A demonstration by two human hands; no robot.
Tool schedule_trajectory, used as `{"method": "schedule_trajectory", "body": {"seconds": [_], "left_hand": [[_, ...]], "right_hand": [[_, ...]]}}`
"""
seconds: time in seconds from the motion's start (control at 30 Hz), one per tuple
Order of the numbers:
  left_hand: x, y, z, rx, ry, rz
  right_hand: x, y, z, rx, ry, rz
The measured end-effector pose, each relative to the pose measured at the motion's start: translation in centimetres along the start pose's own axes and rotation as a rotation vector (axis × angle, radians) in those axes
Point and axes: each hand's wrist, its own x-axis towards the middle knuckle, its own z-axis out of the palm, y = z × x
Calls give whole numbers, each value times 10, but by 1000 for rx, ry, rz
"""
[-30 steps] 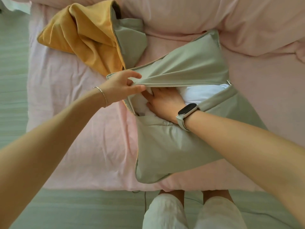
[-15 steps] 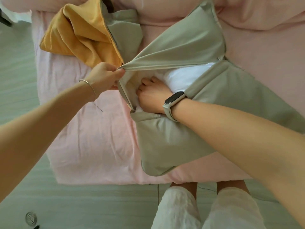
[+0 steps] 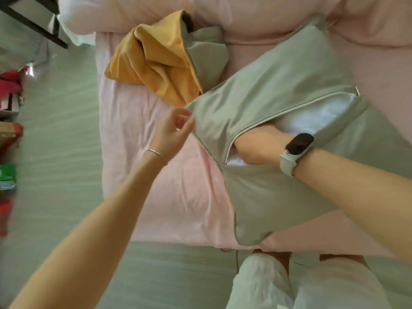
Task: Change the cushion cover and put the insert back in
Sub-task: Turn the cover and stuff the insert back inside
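Head view, looking down at a pink bed (image 3: 169, 197). A sage green cushion cover (image 3: 274, 108) lies across the bed's right half, zip open, with the white insert (image 3: 321, 117) showing inside. The right hand (image 3: 256, 146) is pushed into the opening; its fingers are hidden, so I cannot tell their state. The left hand (image 3: 176, 128) hovers at the cover's left corner, fingers loosely apart, holding nothing. To do this well, pinch that corner taut while the inner hand pushes stuffing into it. A crumpled yellow cover (image 3: 156, 63) lies near the bed's far left edge, touching the green one.
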Motion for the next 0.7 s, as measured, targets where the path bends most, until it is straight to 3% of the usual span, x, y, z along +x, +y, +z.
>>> {"method": "schedule_trajectory", "body": {"seconds": [0.1, 0.17, 0.3, 0.47, 0.6, 0.7], "left_hand": [[-25, 9, 50, -9, -102, 97], [-37, 18, 78, 92, -64, 208], [-33, 30, 97, 230, -4, 161], [-17, 44, 94, 87, 48, 42], [-6, 39, 74, 42, -92, -118], [-8, 38, 67, 46, -118, -144]], "right_hand": [[-46, 23, 0, 75, 79, 27], [-77, 37, -8, 169, 317, 23], [-103, 56, 3, 266, 629, 97], [-92, 54, 16, 214, 720, 73], [-81, 41, 15, 263, 811, 65], [-76, 29, 19, 291, 822, 48]]}}
